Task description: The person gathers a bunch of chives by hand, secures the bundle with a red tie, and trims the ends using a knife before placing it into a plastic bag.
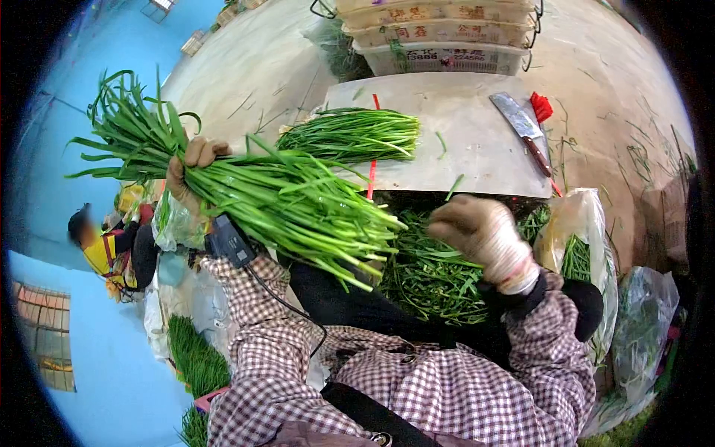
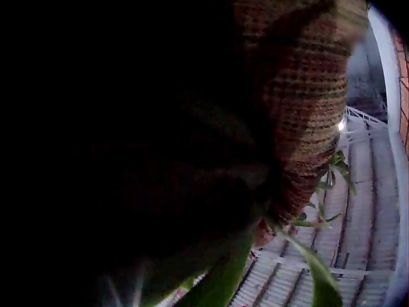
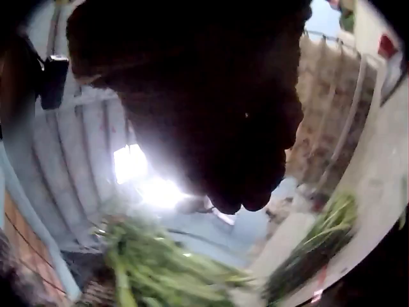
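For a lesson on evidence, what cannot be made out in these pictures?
- Long green stems inside the beige-gloved left hand: head view, its fingers cover them; left wrist view, darkness.
- Fine finger detail of the beige-gloved right hand: head view, motion blur; right wrist view, deep shadow.
- Top of the stacked pale plastic crates: head view, cut off by the upper edge.

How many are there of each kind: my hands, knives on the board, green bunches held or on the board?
Hands: 2, left hand and right hand
Knife: 1
Green bunches: 2, held bunch and bunch on the board
Total: 5
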Tool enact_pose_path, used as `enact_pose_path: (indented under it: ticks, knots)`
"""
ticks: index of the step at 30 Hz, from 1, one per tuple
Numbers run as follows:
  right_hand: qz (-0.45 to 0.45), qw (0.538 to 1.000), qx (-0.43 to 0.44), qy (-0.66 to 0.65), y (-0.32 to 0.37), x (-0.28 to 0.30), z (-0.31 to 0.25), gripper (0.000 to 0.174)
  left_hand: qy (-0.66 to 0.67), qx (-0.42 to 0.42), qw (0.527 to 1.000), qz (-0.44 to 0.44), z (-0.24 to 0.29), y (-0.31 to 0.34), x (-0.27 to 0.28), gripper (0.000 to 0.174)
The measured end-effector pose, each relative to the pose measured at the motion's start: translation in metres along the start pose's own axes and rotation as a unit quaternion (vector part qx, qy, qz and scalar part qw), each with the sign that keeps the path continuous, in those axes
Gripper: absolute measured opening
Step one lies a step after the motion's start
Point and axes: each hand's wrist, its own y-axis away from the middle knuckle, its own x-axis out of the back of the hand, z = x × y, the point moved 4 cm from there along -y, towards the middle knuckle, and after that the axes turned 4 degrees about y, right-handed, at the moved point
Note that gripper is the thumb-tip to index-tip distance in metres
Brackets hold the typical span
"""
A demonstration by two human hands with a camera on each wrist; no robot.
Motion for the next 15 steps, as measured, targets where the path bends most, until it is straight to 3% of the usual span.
enact_pose_path:
  ticks: [1,2,4,5,6,8,9,11,12,13,14,15]
  knots:
    - [0.027,0.999,0.018,-0.010,-0.001,-0.007,-0.018,0.033,-0.021,-0.003,1.000,-0.005,0.001,-0.002,0.008,0.024]
    - [0.052,0.998,0.036,-0.020,-0.004,-0.015,-0.032,0.034,-0.019,0.005,1.000,-0.011,-0.007,-0.008,0.005,0.018]
    - [0.082,0.996,-0.010,-0.010,-0.018,-0.041,-0.033,0.035,-0.017,0.020,0.999,-0.021,-0.025,-0.019,-0.006,0.027]
    - [0.099,0.992,-0.027,-0.078,-0.023,-0.051,-0.030,0.028,-0.023,0.005,0.999,0.023,-0.027,-0.023,-0.003,0.017]
    - [0.149,0.963,-0.034,-0.223,-0.026,-0.064,-0.025,0.021,-0.024,0.011,1.000,0.017,-0.028,-0.026,-0.002,0.018]
    - [0.101,0.903,-0.174,-0.379,-0.026,-0.073,-0.011,0.020,-0.025,0.022,0.999,0.006,-0.029,-0.033,0.000,0.024]
    - [0.077,0.931,-0.124,-0.336,-0.021,-0.070,-0.009,0.018,-0.027,0.015,0.999,0.007,-0.032,-0.035,-0.005,0.015]
    - [0.024,0.960,-0.020,-0.277,0.003,-0.085,0.023,0.013,0.014,-0.011,1.000,-0.023,-0.034,-0.036,-0.013,0.022]
    - [-0.086,0.990,0.031,-0.106,0.018,-0.107,0.069,0.016,0.032,-0.018,0.999,-0.036,-0.033,-0.035,-0.014,0.029]
    - [-0.276,0.931,-0.124,0.204,0.029,-0.108,0.088,0.021,0.050,-0.024,0.997,-0.049,-0.031,-0.035,-0.016,0.036]
    - [-0.268,0.918,-0.147,0.252,0.039,-0.094,0.092,0.021,0.068,-0.030,0.995,-0.062,-0.030,-0.034,-0.018,0.043]
    - [-0.260,0.901,-0.169,0.303,0.046,-0.075,0.096,0.022,0.087,-0.013,0.994,-0.071,-0.028,-0.033,-0.016,0.039]
